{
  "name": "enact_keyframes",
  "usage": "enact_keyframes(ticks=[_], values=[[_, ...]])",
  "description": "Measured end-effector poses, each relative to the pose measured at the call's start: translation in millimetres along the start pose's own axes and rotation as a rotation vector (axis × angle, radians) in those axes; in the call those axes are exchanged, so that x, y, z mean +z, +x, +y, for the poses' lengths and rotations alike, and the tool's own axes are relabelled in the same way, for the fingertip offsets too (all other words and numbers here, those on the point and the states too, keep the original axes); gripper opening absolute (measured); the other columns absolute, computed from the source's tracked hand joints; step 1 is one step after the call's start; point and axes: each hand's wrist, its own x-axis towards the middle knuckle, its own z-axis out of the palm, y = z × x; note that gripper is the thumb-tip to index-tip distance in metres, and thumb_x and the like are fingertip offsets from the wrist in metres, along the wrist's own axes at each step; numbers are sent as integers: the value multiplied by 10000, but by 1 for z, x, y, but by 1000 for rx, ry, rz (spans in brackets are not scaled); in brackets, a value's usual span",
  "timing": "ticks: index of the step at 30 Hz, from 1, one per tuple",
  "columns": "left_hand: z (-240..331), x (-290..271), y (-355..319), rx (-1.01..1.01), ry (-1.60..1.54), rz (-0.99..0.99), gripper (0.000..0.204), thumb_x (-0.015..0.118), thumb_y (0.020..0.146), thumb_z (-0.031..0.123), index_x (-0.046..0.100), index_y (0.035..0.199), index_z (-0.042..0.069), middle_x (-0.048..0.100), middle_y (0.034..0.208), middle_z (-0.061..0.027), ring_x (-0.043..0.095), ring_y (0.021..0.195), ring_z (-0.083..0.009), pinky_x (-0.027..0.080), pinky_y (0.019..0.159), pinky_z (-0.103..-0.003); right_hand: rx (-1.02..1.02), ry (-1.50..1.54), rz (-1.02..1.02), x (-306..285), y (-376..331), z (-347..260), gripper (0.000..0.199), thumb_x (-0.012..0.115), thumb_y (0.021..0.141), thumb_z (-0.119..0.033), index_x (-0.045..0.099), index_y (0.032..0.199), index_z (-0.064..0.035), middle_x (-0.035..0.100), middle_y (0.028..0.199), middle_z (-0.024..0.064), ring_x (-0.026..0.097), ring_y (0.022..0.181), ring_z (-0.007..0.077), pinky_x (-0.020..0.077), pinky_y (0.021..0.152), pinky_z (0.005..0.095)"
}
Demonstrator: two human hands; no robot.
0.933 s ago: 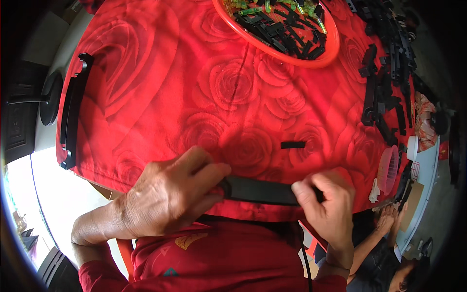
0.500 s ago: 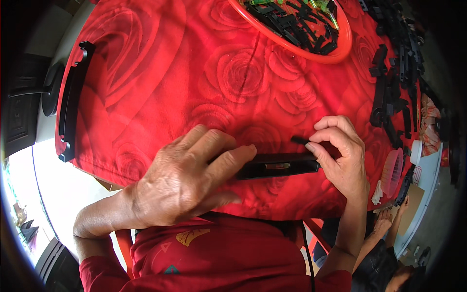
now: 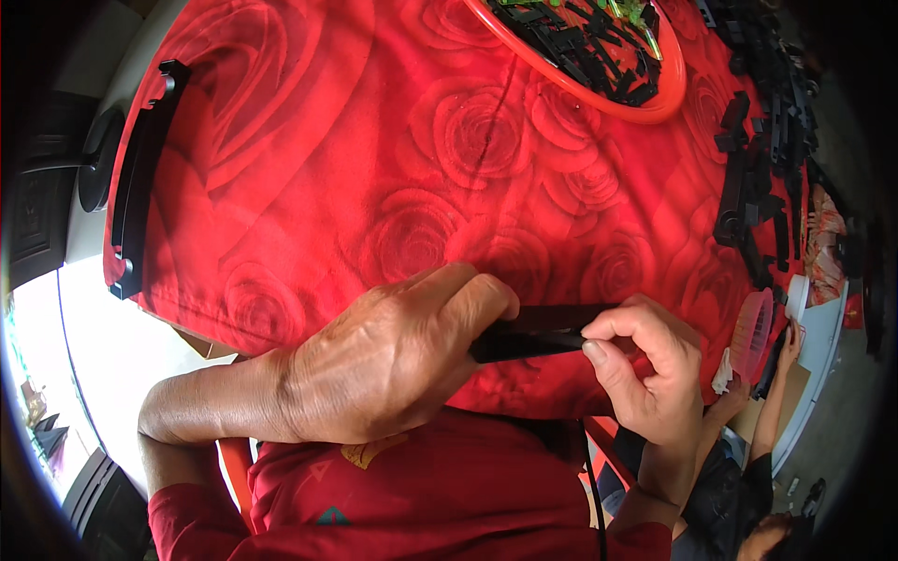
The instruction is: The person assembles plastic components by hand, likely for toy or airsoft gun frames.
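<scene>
In front of me a long black plastic spirit level body (image 3: 528, 347) is held close to the table's near edge. My left hand (image 3: 388, 351) is closed round its left part, hiding that end. With thumb and index finger, my right hand (image 3: 655, 369) pinches a small black piece (image 3: 582, 341) against the body's right part. Most of that piece is covered by the fingertips. The vial of the level cannot be seen from this angle.
An orange-red basin (image 3: 645, 114) holds small black parts and green-yellow vials. Black plastic pieces (image 3: 744, 187) pile along the right edge, near a pink basket (image 3: 751, 332). One long black frame (image 3: 145, 182) lies at the left. Another person's arm (image 3: 772, 411) reaches in at lower right.
My left hand has closed round the level body, which has tilted so its vial no longer shows. My right hand has brought the small black piece down onto the body.
</scene>
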Motion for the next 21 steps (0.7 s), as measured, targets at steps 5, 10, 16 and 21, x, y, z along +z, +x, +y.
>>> enact_keyframes(ticks=[5, 10, 16, 21], values=[[14, 0, 1, -95, 19, 26, 428, 759, 917, 102, 601, 1294, -25, 642, 1096, -182, 705, 950, -329, 574, 791, -411, -12, -20, 8, 3, -3, -7, 64, 725, 920, 21, 688, 972, 14, 675, 828, 77, 628, 688, 131, 493, 643, 270], [16, -1, 8, -137, -6, -62, 372, 752, 900, 108, 641, 1222, -40, 679, 1021, -172, 705, 901, -281, 546, 730, -383, -5, -28, 52, 9, -15, -4, 91, 764, 915, 0, 704, 983, -6, 703, 816, 75, 643, 691, 190, 493, 610, 312], [22, 2, 10, -255, -255, -57, 309, 662, 867, 33, 642, 1169, -27, 685, 840, -79, 668, 753, -143, 525, 676, -326, -61, -121, 109, 12, -23, -19, 138, 801, 872, 22, 717, 974, -19, 698, 780, 71, 637, 650, 194, 478, 569, 330], [30, 8, 8, -164, -308, 28, 272, 655, 864, 15, 657, 1134, -15, 693, 847, -63, 671, 758, -108, 530, 662, -298, -77, -260, 221, 13, -32, -39, 163, 825, 837, 29, 726, 955, -25, 698, 782, 80, 635, 635, 221, 492, 566, 357]])
